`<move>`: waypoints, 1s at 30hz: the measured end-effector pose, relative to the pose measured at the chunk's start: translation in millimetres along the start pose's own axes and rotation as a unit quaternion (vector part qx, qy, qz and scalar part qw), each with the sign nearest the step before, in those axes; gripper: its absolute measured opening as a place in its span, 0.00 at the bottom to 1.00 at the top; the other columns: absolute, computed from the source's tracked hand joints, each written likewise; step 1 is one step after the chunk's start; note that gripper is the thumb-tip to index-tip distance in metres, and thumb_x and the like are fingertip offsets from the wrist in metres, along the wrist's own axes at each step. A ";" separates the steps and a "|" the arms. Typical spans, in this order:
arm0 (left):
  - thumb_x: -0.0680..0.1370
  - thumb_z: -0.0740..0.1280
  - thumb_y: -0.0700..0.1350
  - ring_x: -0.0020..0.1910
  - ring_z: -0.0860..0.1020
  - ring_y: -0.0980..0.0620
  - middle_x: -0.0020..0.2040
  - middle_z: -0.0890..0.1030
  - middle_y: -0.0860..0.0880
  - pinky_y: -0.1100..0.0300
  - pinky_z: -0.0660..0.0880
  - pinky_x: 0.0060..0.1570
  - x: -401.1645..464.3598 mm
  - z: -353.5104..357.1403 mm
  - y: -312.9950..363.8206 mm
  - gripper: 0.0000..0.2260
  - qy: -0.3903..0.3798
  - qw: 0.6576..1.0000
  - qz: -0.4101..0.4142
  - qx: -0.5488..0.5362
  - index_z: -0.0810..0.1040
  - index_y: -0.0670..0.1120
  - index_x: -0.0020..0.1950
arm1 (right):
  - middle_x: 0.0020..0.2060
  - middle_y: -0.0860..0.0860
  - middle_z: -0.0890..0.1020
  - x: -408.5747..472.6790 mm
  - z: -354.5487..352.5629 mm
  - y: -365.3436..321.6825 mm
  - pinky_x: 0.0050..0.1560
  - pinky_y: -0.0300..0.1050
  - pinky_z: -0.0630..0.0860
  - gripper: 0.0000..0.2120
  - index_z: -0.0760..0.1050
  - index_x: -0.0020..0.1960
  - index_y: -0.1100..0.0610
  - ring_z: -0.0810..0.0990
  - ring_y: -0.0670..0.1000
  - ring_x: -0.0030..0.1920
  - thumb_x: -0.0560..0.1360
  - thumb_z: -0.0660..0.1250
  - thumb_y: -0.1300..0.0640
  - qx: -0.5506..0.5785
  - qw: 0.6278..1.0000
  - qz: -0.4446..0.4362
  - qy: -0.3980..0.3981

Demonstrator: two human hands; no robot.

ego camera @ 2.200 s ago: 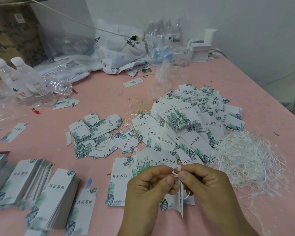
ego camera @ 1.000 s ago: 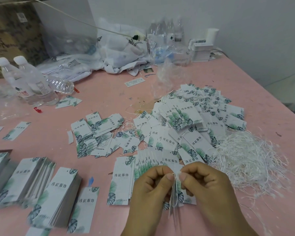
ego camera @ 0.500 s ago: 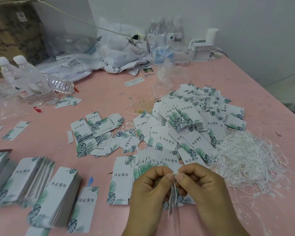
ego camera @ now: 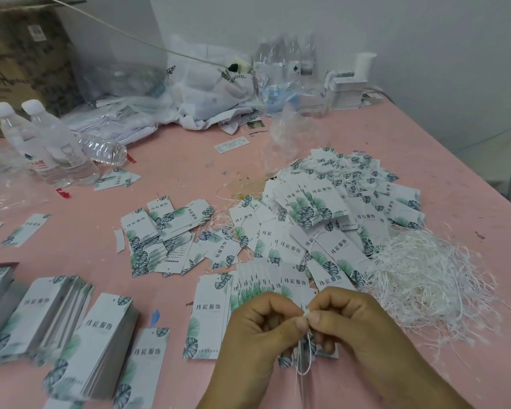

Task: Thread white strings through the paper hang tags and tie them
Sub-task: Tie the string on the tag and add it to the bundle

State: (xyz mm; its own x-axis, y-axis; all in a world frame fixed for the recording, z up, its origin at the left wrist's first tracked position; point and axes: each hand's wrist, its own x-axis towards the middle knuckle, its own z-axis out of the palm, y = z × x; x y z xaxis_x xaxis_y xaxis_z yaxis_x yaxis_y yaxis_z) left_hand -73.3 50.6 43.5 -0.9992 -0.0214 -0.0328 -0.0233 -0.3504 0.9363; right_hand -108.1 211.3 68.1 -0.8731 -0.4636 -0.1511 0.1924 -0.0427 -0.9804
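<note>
My left hand and my right hand meet at the bottom centre, fingertips pressed together. Both pinch the end of a thin white string that loops down between them. A hang tag hangs edge-on below the fingers, mostly hidden. Behind my hands a fanned row of white tags with green leaf print lies on the pink table. A heap of strung tags sits beyond it. A tangle of loose white strings lies to the right.
Stacks of tags stand at the lower left. A smaller scatter of tags lies mid-table. Two upright water bottles stand at the far left, one lying beside them. Plastic bags and a cardboard box line the back.
My fingertips have stayed pinched together while working the string. The tag has dropped from beside my fingers to hang lower, and the string loop now shows beneath them.
</note>
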 end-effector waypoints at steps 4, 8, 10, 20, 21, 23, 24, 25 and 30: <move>0.61 0.78 0.44 0.25 0.74 0.57 0.29 0.79 0.49 0.66 0.71 0.27 0.5 1.4 0.7 0.06 -0.009 1.000 0.017 0.004 0.83 0.47 0.34 | 0.27 0.52 0.78 -0.2 2.4 1.1 0.32 0.39 0.71 0.04 0.83 0.37 0.55 0.74 0.48 0.30 0.67 0.75 0.55 -0.037 0.999 0.004 -0.017; 0.64 0.76 0.46 0.30 0.71 0.59 0.31 0.76 0.53 0.68 0.69 0.33 -0.6 1.6 5.4 0.05 -0.029 0.996 0.055 0.066 0.82 0.47 0.34 | 0.26 0.46 0.76 -2.3 9.9 6.1 0.32 0.37 0.68 0.06 0.83 0.36 0.52 0.71 0.43 0.30 0.65 0.75 0.49 -0.081 0.996 -0.029 -0.002; 0.64 0.75 0.48 0.29 0.70 0.58 0.30 0.74 0.54 0.68 0.69 0.32 -1.0 1.0 6.8 0.05 -0.025 0.996 0.051 0.067 0.83 0.48 0.35 | 0.25 0.47 0.76 -2.3 9.9 6.5 0.32 0.37 0.68 0.07 0.83 0.37 0.52 0.71 0.44 0.29 0.64 0.74 0.49 -0.079 0.996 -0.037 0.006; 0.72 0.69 0.56 0.31 0.72 0.58 0.30 0.76 0.54 0.61 0.72 0.34 -5.8 2.2 1.2 0.08 0.033 0.976 0.095 0.193 0.80 0.53 0.40 | 0.26 0.46 0.76 -2.5 9.1 8.9 0.32 0.37 0.69 0.03 0.83 0.38 0.53 0.71 0.45 0.29 0.67 0.72 0.54 -0.109 0.993 -0.043 0.035; 0.73 0.68 0.56 0.31 0.72 0.58 0.31 0.76 0.54 0.62 0.71 0.33 -5.8 2.5 0.5 0.07 0.036 0.973 0.099 0.207 0.79 0.54 0.40 | 0.26 0.47 0.76 -3.0 9.9 9.0 0.33 0.37 0.70 0.02 0.83 0.38 0.52 0.71 0.45 0.29 0.67 0.72 0.54 -0.118 0.991 -0.047 0.036; 0.74 0.67 0.56 0.31 0.71 0.59 0.31 0.75 0.54 0.63 0.70 0.33 -5.3 2.4 1.1 0.07 0.037 0.975 0.094 0.200 0.78 0.54 0.40 | 0.28 0.49 0.78 -3.7 11.9 8.7 0.34 0.37 0.71 0.02 0.83 0.39 0.50 0.74 0.44 0.31 0.68 0.71 0.55 -0.131 0.989 -0.057 0.038; 0.74 0.67 0.56 0.31 0.72 0.59 0.31 0.75 0.54 0.64 0.70 0.34 -5.0 1.8 2.2 0.07 0.032 0.980 0.088 0.177 0.78 0.54 0.40 | 0.29 0.50 0.80 -3.9 12.1 8.9 0.35 0.37 0.73 0.03 0.83 0.40 0.49 0.76 0.44 0.32 0.68 0.71 0.55 -0.133 0.988 -0.065 0.046; 0.74 0.67 0.55 0.31 0.73 0.58 0.31 0.76 0.53 0.65 0.70 0.34 -4.5 0.8 3.7 0.07 0.027 0.986 0.082 0.142 0.78 0.52 0.40 | 0.32 0.51 0.82 -3.5 11.6 9.3 0.38 0.36 0.75 0.05 0.82 0.42 0.47 0.79 0.45 0.34 0.69 0.69 0.56 -0.134 0.986 -0.076 0.064; 0.67 0.77 0.48 0.28 0.75 0.51 0.35 0.78 0.44 0.64 0.73 0.28 2.8 -4.0 12.8 0.08 0.013 0.988 -0.006 -0.151 0.80 0.47 0.36 | 0.55 0.42 0.82 -1.8 2.6 10.0 0.58 0.36 0.75 0.21 0.76 0.58 0.38 0.80 0.44 0.57 0.70 0.65 0.59 -0.162 0.981 -0.081 0.064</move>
State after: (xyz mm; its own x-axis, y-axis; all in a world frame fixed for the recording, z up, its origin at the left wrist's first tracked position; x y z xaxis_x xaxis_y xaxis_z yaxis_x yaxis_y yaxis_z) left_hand -76.3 42.4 53.9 -0.9977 -0.0381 -0.0556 -0.0205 -0.6139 0.7891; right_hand -103.4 209.5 59.0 -0.9332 -0.3590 0.0167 -0.0894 0.1866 -0.9784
